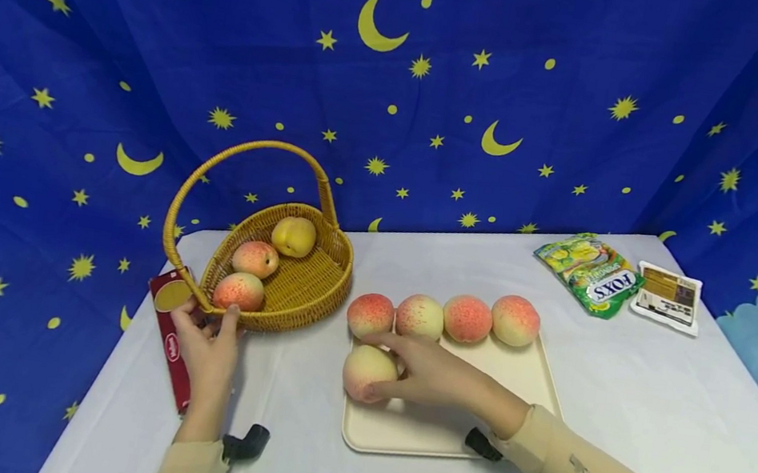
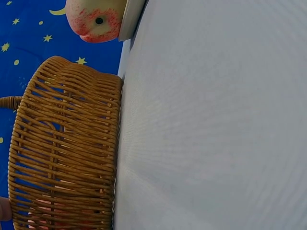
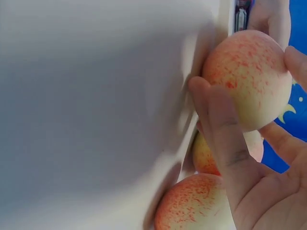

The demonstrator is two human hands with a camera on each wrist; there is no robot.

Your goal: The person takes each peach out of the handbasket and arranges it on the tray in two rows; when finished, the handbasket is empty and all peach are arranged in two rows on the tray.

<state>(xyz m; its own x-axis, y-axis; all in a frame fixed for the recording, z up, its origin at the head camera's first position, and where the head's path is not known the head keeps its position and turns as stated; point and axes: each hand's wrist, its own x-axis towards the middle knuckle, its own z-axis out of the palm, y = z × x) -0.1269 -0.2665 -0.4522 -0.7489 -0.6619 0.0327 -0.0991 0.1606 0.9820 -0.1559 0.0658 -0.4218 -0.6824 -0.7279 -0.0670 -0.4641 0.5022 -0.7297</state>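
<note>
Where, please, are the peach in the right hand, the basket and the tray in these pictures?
peach [image 1: 363, 370], head view, on its bare left side beside the fingers.
basket [image 1: 302, 288], head view, on the woven floor inside.
tray [image 1: 520, 373], head view, on bare surface near its right edge.

- Five peaches [image 1: 467, 318] on the cream tray [image 1: 533, 379].
- Three fruits [image 1: 255, 258] in one wicker basket [image 1: 302, 290].
- Two snack packets [image 1: 592, 273] at the table's far corner.
- One red box [image 1: 174, 345].
- Two hands [image 1: 436, 374].

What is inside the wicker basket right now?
The wicker basket holds three peaches: one yellow at the back, two reddish nearer the left hand gripping its rim. The floor under them is hidden.
</note>
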